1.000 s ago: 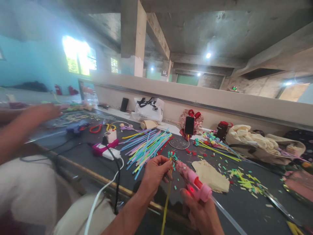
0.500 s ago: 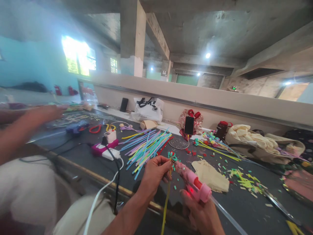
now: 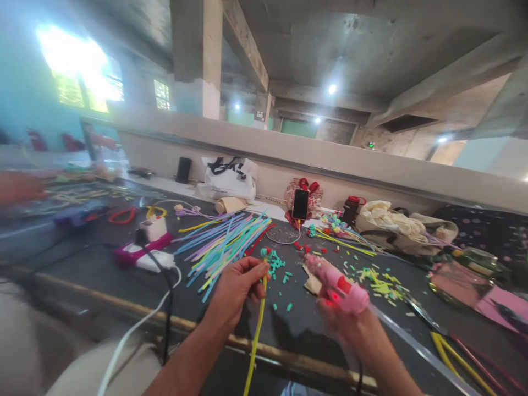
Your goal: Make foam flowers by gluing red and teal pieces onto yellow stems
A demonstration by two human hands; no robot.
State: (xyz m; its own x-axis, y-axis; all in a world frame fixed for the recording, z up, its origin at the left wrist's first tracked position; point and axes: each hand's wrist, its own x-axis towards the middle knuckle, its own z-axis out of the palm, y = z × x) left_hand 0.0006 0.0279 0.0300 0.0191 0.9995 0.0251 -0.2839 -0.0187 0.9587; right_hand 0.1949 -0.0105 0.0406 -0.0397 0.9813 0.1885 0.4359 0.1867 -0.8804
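Observation:
My left hand [image 3: 234, 287] pinches a yellow straw [image 3: 254, 341] near its top, where small teal and red pieces [image 3: 266, 253] cluster into a flower shape. The straw hangs down past the table edge. My right hand [image 3: 350, 322] grips a pink glue gun [image 3: 339, 284] with a red glow at its body; the nozzle points up and left, a hand's width away from the straw tip. A clear glue stick [image 3: 416, 350] sticks out behind the gun.
A fan of coloured straws [image 3: 225, 245] lies left of centre on the dark table [image 3: 103, 269]. A power strip with plugs [image 3: 146, 250] and cables sits further left. Cut straw bits [image 3: 381, 286], a phone [image 3: 300, 204], bags [image 3: 229, 179] and cloth line the back. Another person's blurred hand [image 3: 18, 187] is far left.
The view has swung to the right. My right hand has drawn the glue gun rightward, away from the straw tip it was touching. My left hand still holds the yellow straw.

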